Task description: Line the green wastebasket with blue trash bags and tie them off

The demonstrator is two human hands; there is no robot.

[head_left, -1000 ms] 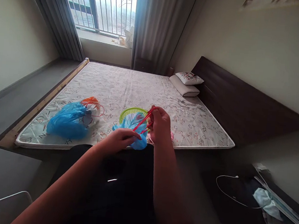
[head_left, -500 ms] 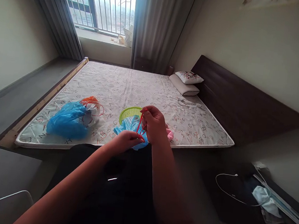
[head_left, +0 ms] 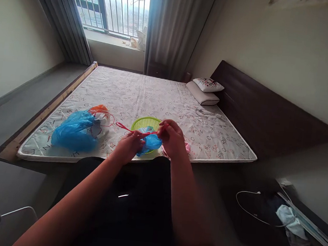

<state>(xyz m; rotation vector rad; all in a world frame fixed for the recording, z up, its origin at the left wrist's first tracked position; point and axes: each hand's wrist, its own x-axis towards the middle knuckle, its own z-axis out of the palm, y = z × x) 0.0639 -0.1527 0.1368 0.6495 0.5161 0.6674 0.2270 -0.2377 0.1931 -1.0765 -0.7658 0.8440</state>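
Between my hands a red drawstring [head_left: 125,127] is stretched sideways, its looped end sticking out past my left fingers. My left hand [head_left: 129,146] pinches it near the middle. My right hand [head_left: 171,138] is closed on its other end. Just below hangs a crumpled blue plastic bag [head_left: 152,141], partly hidden by my hands; whether the string is joined to it I cannot tell. Behind the bag sits a green plastic basket [head_left: 144,122] on the mattress. A pink cloth-like item [head_left: 187,146] shows beside my right wrist.
Left on the mattress [head_left: 143,94] lies a pile of blue plastic bags [head_left: 74,132] with an orange bag [head_left: 100,109]. Two pillows [head_left: 206,92] rest by the dark headboard [head_left: 259,97]. A white cable [head_left: 247,192] and a pale crumpled item [head_left: 291,218] lie at the lower right.
My left hand has moved up and left and my right hand slightly right and down. The red string, steep before, now runs nearly level, with its looped end showing at the left.
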